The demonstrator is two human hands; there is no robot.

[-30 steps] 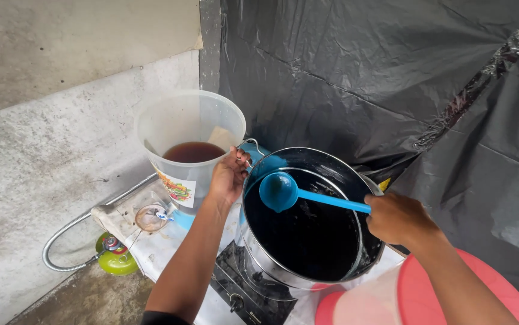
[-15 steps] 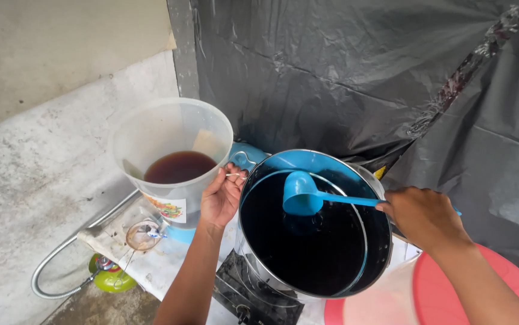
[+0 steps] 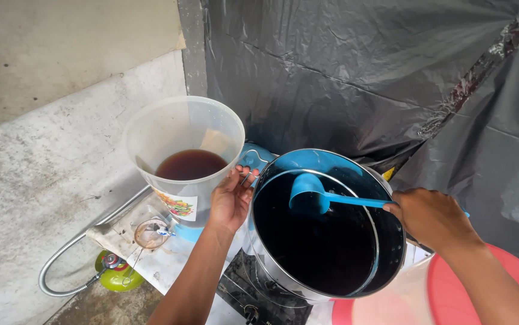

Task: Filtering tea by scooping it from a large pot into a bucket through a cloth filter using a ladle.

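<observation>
A large steel pot (image 3: 386, 277) full of dark liquid stands on a black gas stove (image 3: 244, 286). My right hand (image 3: 434, 218) grips the handle of a blue plastic ladle (image 3: 308, 191), whose bowl dips into the dark liquid near the pot's far side. My left hand (image 3: 230, 197) is closed on the pot's thin wire handle at its left rim. Just left of that hand stands a translucent plastic bucket (image 3: 151, 135) partly filled with brown liquid.
A red-lidded container (image 3: 482, 301) sits at the lower right. A small strainer (image 3: 150, 233) lies on white cloth below the bucket. A metal gas hose (image 3: 79, 238) runs to a green regulator (image 3: 114, 265). Black plastic sheeting (image 3: 361, 72) hangs behind; a concrete wall is at left.
The ladle has gone from above the pot's left side down into the liquid. My left hand stays on the pot's handle. The camera view shifted slightly.
</observation>
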